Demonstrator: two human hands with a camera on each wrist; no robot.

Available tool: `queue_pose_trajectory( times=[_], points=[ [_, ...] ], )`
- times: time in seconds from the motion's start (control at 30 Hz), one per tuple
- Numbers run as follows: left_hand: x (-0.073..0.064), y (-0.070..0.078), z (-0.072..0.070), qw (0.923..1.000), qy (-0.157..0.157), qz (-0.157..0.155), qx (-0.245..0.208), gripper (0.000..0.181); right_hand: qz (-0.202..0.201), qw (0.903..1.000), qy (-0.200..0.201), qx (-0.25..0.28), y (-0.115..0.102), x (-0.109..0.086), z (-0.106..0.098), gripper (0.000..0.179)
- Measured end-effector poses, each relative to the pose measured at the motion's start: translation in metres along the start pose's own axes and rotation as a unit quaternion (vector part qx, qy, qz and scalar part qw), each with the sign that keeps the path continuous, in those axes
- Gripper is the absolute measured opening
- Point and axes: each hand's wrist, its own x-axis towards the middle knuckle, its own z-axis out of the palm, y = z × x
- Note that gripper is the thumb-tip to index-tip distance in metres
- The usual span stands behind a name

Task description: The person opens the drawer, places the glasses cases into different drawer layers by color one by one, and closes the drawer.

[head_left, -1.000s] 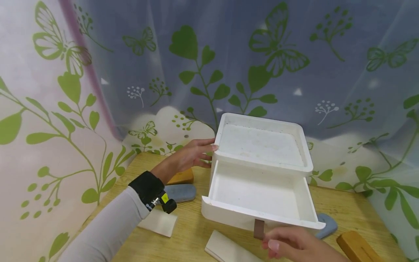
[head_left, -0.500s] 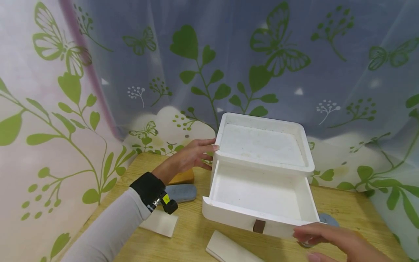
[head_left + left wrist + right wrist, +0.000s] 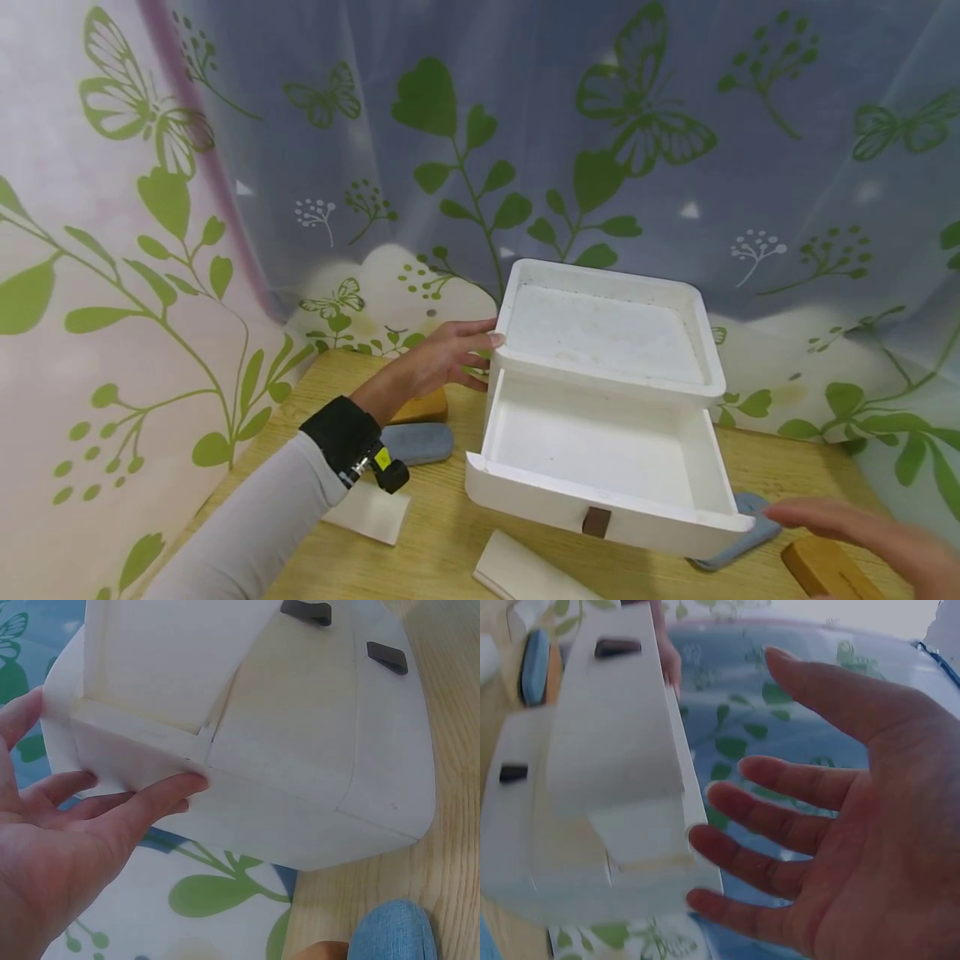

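Standing on the wooden counter (image 3: 431, 537), just before a leaf-printed curtain (image 3: 480, 192): a white drawer unit (image 3: 607, 333) with a shallow tray top. Upper drawer (image 3: 525, 492) pulled well out, with bare white floor and a brown pull tab (image 3: 596, 522) on its front; below it, closed drawer fronts (image 3: 285, 712) with dark tabs. Against the unit's left side, left hand (image 3: 442, 357), fingers loosely extended and touching, not wrapped round anything. To the right of the drawer, right hand (image 3: 889, 847), fingers spread, released and holding nothing. Left of the unit, an orange-brown block (image 3: 422, 407) and a blue-grey case (image 3: 416, 443); nearer, two cream flat pieces (image 3: 528, 571). Near the right hand, another blue-grey case (image 3: 738, 542) and another orange-brown block (image 3: 828, 571).
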Motion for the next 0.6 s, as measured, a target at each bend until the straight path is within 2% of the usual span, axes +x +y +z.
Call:
queue_pose_trajectory(
  times=[0.1,0.23,0.5,0.6],
  points=[
    [-0.001,0.000,0.001,1.0000,0.006,0.005,0.001,0.066,0.095,0.9944,-0.010,-0.044,0.003,-0.004,-0.008,0.078],
    [-0.002,0.000,0.003,0.9998,0.012,0.013,-0.001,0.066,0.169,0.9829,-0.038,-0.061,0.009,-0.006,-0.013,0.080],
    [-0.002,-0.001,0.006,0.9996,0.021,0.016,-0.001,0.066,0.219,0.9651,-0.125,-0.070,0.023,0.001,-0.024,0.088],
    [-0.002,0.000,0.007,0.9997,0.021,0.015,-0.003,0.066,0.250,0.9503,-0.163,-0.089,0.025,0.004,-0.026,0.095]
  ],
)
